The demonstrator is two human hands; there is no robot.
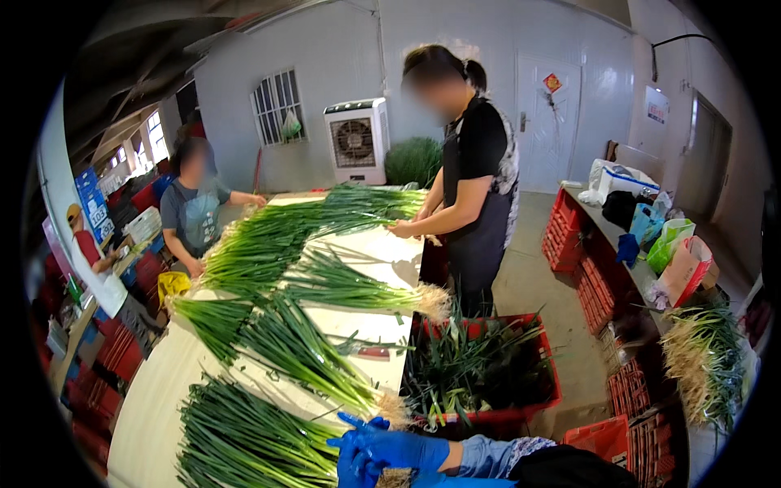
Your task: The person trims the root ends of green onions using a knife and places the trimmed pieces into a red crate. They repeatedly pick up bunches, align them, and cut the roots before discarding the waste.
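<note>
At the bottom centre my right hand [409, 450], in a blue glove, lies over the root end of a large bunch of green onions [262, 433]. My left hand [355, 466], also blue-gloved, is partly visible just below and touches it. The hands overlap, so whether either holds anything cannot be told. Beyond them, a second bunch of green onions [311, 354] lies with its pale roots towards my right hand. Further up the table are another bunch [360, 287] and a long heap of green onions [262, 244]. A knife with a reddish handle [373, 352] rests beside the cut leaves.
A co-worker in an apron [476, 201] holds green onions across the table; another [195, 213] stands at its far left side. A red crate [552, 378] of leaf trimmings stands by the table edge [406, 348]. At right, a counter [640, 280] bears bags and more onions above stacked red crates [595, 293].
</note>
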